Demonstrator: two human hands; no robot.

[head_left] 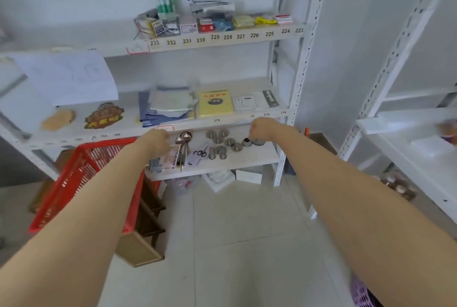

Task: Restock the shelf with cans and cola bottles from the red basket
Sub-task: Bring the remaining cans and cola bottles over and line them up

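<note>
Bare arms on my feed
I see the left forearm (99, 195) and right forearm (346, 195) uncovered up to the frame edge; the right hand (262, 129) carries a small reddish spot by the knuckles

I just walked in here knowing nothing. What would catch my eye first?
Two bare arms stretch forward, the left hand and right hand reaching to the low shelf, where a cluster of silver cans stands. A bright red basket sits at the left beside that shelf. Above, a shelf edge carries black numbers under small packets.
</note>
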